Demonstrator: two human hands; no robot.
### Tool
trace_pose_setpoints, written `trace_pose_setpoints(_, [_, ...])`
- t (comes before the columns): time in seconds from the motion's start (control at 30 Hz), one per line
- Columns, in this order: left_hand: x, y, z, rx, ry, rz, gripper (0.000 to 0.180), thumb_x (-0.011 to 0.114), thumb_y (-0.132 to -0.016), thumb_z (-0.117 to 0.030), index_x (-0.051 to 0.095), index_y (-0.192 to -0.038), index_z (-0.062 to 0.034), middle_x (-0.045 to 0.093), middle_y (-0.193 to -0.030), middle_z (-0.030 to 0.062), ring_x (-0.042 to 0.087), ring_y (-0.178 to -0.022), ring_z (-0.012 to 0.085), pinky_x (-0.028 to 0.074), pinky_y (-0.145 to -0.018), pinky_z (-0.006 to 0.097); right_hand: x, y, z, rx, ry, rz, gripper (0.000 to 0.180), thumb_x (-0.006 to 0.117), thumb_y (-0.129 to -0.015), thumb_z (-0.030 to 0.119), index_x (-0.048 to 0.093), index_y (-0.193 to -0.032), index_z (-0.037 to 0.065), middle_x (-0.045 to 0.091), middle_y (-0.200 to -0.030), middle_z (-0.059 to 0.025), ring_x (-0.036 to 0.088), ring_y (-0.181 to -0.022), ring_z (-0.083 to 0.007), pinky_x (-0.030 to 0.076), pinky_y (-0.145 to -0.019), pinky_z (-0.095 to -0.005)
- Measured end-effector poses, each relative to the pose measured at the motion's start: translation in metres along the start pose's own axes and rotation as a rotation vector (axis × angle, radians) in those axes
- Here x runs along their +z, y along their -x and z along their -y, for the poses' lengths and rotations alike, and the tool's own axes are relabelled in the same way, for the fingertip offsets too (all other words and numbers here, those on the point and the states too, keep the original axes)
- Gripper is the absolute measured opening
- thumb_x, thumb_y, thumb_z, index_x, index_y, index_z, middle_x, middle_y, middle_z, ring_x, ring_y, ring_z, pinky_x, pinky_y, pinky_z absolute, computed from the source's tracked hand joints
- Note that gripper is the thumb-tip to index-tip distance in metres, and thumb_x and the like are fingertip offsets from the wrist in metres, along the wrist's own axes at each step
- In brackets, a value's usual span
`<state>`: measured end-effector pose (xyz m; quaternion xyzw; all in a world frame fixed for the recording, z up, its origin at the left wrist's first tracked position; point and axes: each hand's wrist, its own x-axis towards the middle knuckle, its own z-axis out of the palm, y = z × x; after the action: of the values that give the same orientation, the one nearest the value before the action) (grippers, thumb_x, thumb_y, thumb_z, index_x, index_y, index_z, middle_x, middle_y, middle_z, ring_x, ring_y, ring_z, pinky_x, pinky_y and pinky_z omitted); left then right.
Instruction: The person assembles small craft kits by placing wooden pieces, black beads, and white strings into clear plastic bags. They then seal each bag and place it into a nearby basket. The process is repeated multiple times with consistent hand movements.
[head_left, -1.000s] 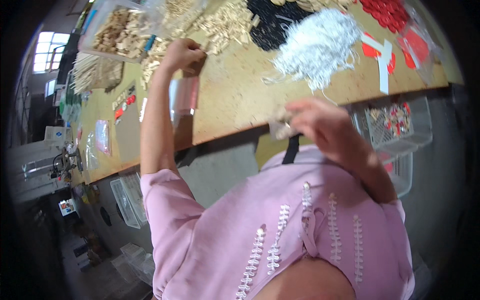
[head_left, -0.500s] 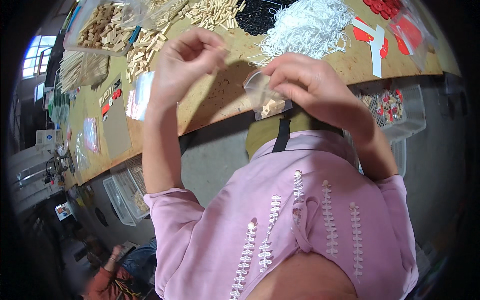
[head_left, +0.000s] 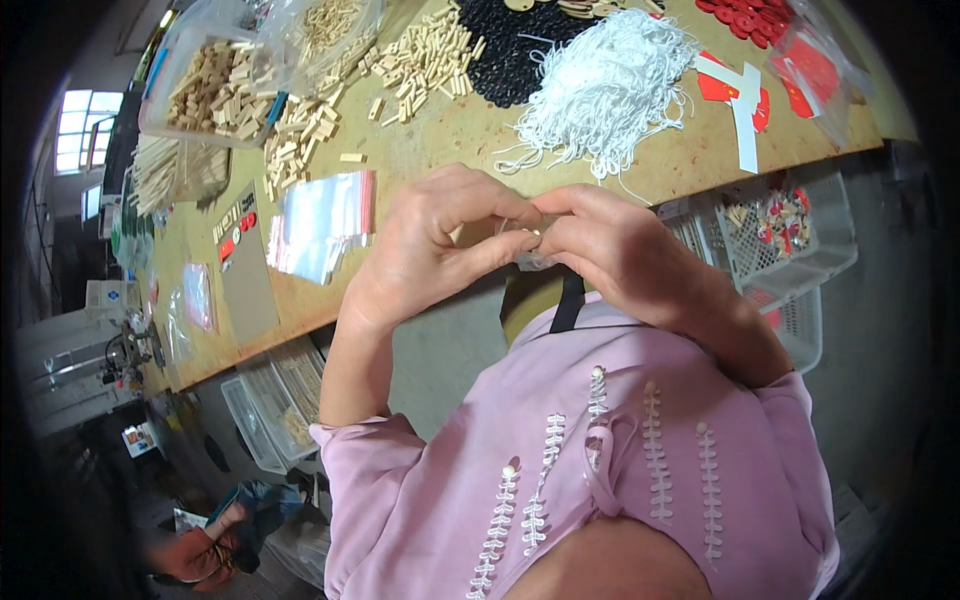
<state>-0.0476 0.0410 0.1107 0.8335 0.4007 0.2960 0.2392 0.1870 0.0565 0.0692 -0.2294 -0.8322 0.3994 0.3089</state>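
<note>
Pinching a small clear bag (head_left: 534, 263) in nearly closed fingertips of the right hand (head_left: 608, 238), on the wearer's side of the white string pile (head_left: 610, 95). Holding thumb and forefinger of the left hand (head_left: 438, 232) nearly together at the bag; not showing whether gripping anything. Apparently loading the bag; probably calling next for spreading its mouth and loosening the left fingers.

We wear a pink short-sleeved top (head_left: 430, 510) with white leafy trim (head_left: 656, 455), a pink tie (head_left: 600, 488) and black strap (head_left: 568, 305).
</note>
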Motion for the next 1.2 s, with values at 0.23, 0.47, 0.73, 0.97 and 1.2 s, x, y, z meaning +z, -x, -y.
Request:
trace_pose_setpoints(0.23, [0.011,-0.048,0.083,-0.608,0.006,-0.056,0.036,0.080,-0.091,-0.011,0.066,-0.121,0.0026,0.068,-0.096,0.0042,0.067,-0.083,0.0109,0.053,-0.070,0.025,-0.009,0.013,-0.006,-0.021,-0.013,-0.054,0.011,0.071,-0.089,-0.004,0.069,-0.100,-0.002,0.067,-0.124,-0.0197,0.069,-0.105,-0.0354,0.057,-0.087,-0.0397])
trace_pose_setpoints(0.47, [0.038,-0.092,0.133,-0.442,-0.377,-0.236,0.055,0.089,-0.080,-0.026,0.070,-0.127,-0.0052,0.067,-0.095,0.0141,0.068,-0.084,0.0258,0.057,-0.077,0.037,-0.020,0.024,-0.018,-0.004,-0.085,-0.101,0.013,0.070,-0.087,-0.010,0.067,-0.099,-0.005,0.066,-0.122,-0.0213,0.071,-0.100,-0.0331,0.057,-0.084,-0.0373])
trace_pose_setpoints(0.73, [0.032,-0.101,0.149,-0.421,-0.415,-0.142,0.035,0.084,-0.083,-0.018,0.072,-0.113,-0.0036,0.069,-0.096,0.0140,0.069,-0.077,0.0244,0.057,-0.073,0.036,-0.022,0.031,-0.027,0.020,-0.124,-0.132,0.012,0.070,-0.089,-0.008,0.067,-0.099,-0.003,0.066,-0.119,-0.0194,0.071,-0.098,-0.0335,0.058,-0.083,-0.0383])
trace_pose_setpoints(0.97, [0.029,-0.110,0.142,-0.334,-0.424,-0.097,0.033,0.080,-0.083,-0.018,0.072,-0.112,-0.0037,0.071,-0.100,0.0158,0.072,-0.083,0.0276,0.058,-0.078,0.038,-0.019,0.031,-0.029,0.005,-0.125,-0.120,0.010,0.069,-0.089,-0.009,0.068,-0.098,-0.003,0.067,-0.119,-0.0189,0.072,-0.096,-0.0311,0.058,-0.081,-0.0367])
trace_pose_setpoints(1.2, [0.025,-0.116,0.146,-0.482,-0.435,-0.014,0.033,0.082,-0.086,-0.026,0.072,-0.110,-0.0054,0.075,-0.092,0.0141,0.073,-0.084,0.0253,0.058,-0.078,0.037,-0.019,0.039,-0.030,0.002,-0.108,-0.106,0.009,0.070,-0.091,-0.002,0.066,-0.099,0.000,0.066,-0.114,-0.0168,0.069,-0.099,-0.0350,0.057,-0.083,-0.0400])
